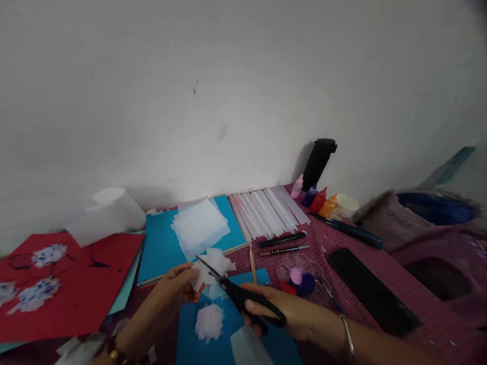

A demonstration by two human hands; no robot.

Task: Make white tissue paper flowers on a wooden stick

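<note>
My left hand [182, 285] pinches a small piece of white tissue paper [198, 276] at the middle of the table. My right hand [270, 308] grips black-handled scissors [234, 294], whose blades point up and left, close to that piece. Behind the blades lies crumpled white tissue [219, 260]. Below the scissors, a blue sheet [196, 359] carries a fringed pale-pink paper flower [209, 322] and a folded strip of thin white paper [253, 357]. Whether the blades touch the held piece I cannot tell.
White tissue squares [201, 224] rest on another blue sheet [157, 254]. Red paper [87, 294] with blue-speckled flowers is at left, near a tissue roll [119, 209]. Rightward are white strips [266, 209], pens [281, 240], a paint palette [299, 279], paint bottles [318, 199] and a black phone [370, 291].
</note>
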